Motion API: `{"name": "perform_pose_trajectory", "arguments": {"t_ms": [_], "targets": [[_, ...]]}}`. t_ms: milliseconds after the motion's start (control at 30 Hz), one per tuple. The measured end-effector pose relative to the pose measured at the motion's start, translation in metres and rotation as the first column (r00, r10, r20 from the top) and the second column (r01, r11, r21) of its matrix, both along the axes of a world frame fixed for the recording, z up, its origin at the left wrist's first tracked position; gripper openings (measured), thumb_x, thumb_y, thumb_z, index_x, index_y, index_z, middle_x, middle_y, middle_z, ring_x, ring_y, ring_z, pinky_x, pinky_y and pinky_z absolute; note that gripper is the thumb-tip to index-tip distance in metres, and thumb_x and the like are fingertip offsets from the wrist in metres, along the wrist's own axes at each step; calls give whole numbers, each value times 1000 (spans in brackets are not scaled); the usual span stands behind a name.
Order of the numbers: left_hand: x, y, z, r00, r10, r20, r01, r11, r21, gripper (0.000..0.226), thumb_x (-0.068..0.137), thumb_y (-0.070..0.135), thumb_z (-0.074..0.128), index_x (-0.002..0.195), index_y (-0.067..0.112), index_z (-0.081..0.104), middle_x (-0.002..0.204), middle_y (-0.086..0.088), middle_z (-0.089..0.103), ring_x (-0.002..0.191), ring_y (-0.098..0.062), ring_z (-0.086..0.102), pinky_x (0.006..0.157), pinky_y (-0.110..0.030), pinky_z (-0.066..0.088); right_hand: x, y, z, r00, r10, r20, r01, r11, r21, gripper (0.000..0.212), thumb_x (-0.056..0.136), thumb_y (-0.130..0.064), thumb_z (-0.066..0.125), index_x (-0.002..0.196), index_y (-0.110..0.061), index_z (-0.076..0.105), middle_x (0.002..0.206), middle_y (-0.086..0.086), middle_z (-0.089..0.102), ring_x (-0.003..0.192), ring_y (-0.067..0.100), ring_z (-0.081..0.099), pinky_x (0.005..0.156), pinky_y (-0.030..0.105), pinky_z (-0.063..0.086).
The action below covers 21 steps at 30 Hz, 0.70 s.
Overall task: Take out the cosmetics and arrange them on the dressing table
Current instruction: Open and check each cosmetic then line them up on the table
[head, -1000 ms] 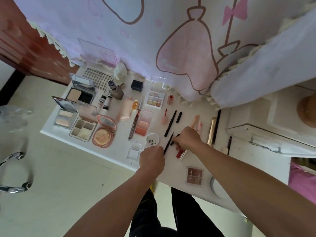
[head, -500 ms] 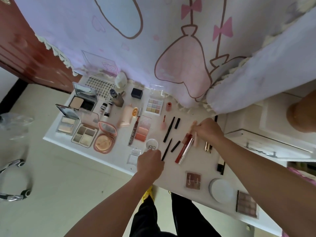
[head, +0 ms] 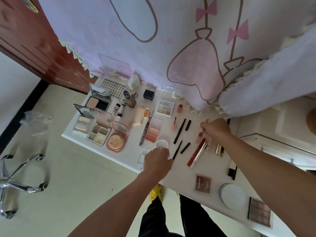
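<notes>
- Stands over a white tabletop (head: 179,172) already spread with cosmetics, from a round peach compact (head: 118,137) at the left to a brown-pink eyeshadow palette (head: 259,213) at the near right.
- Looks like the arranging step, with the taking-out largely done; no bag or box of further pieces in view.
- Pinches with the right hand (head: 216,130) a slim peach-capped pink lip tube (head: 199,136) toward the far side of the tabletop, with fingers closed round its upper part and its lower end pointing near-left toward a red-and-silver pair of slim tubes (head: 196,153).
- Curls the left hand (head: 156,161) at the near edge, right at the near end of a thin black liner pen (head: 177,149); reads as a pinch on that end, though with the fingertips hidden under the knuckles.
- Shows a second black pen (head: 179,130) and two short black caps (head: 188,125) just beside, slanted much the same way, and a gold tube (head: 219,149) beside the right wrist.
- Calls next, by the look of it, for laying the pink lip tube parallel to the red-and-silver pair without nudging it or the black pens.
- Calls likewise for squaring the liner pen to its neighbour, then letting go.
- Risks rolling: round, light sticks on a smooth top, close to the near edge.
</notes>
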State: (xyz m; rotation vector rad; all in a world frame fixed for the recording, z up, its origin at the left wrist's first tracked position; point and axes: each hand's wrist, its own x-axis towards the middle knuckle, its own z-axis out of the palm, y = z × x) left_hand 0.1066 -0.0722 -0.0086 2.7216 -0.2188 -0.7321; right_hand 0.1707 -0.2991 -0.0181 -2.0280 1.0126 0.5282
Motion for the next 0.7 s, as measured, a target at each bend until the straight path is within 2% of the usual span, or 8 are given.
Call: {"name": "perform_pose_trajectory", "arguments": {"t_ms": [67,167,233,300,367,433,500,700], "targets": [[7,1,7,1000,24,-6,-25,997,-70,23,91,35,59,103,20,69,102,2,68,94,-17,64,85,-29,51,0,0,12,989,-128,73,116,981,157,20,76,-23,68,63,-8,67,68,8,71,50,15,52,56,27,41],[23,0,18,990,101,-99,-124,957,-261,17,90,32,60,96,19,71,100,3,71,90,-14,66,85,-34,54,-8,-4,41,967,-247,64,197,880,432,10,76,-16,69,72,-7,69,71,11,71,48,11,42,43,20,26],[34,-3,31,967,165,-196,-233,883,-408,17,91,29,61,100,17,70,99,-2,70,87,-16,66,81,-36,57,-18,-6,61,969,-237,67,160,813,559,10,77,-14,70,79,-4,70,78,14,71,52,11,43,38,19,23],[44,-7,52,928,199,-316,-351,752,-558,16,94,25,59,103,14,67,96,-8,69,82,-19,66,69,-34,59,-28,-5,81,969,-231,91,122,763,634,10,79,-11,70,83,-2,69,81,16,70,53,11,45,36,18,24],[51,-12,74,883,173,-437,-445,607,-659,17,97,22,55,104,11,65,95,-13,67,77,-20,65,63,-32,56,-38,-1,98,971,-206,121,77,752,654,11,80,-11,71,84,-1,70,81,16,71,53,10,47,37,17,24],[57,-15,91,856,106,-506,-480,525,-703,18,97,21,55,106,10,65,97,-17,68,77,-21,65,66,-34,55,-45,3,111,969,-192,155,45,757,651,11,82,-11,71,86,-1,71,81,15,71,54,10,48,37,17,26],[60,-15,101,865,29,-500,-437,533,-725,17,96,18,57,106,9,67,92,-15,70,75,-20,65,69,-34,54,-51,8,121,966,-188,179,30,766,642,12,84,-12,70,88,-2,73,79,14,70,54,11,48,37,18,27],[66,-8,121,915,-61,-398,-291,583,-758,20,94,12,58,90,11,77,69,-6,63,60,-14,51,57,-23,44,-68,19,149,968,-19,251,-114,855,506,25,95,-27,62,85,-5,69,64,4,63,49,9,45,41,19,31]]}}
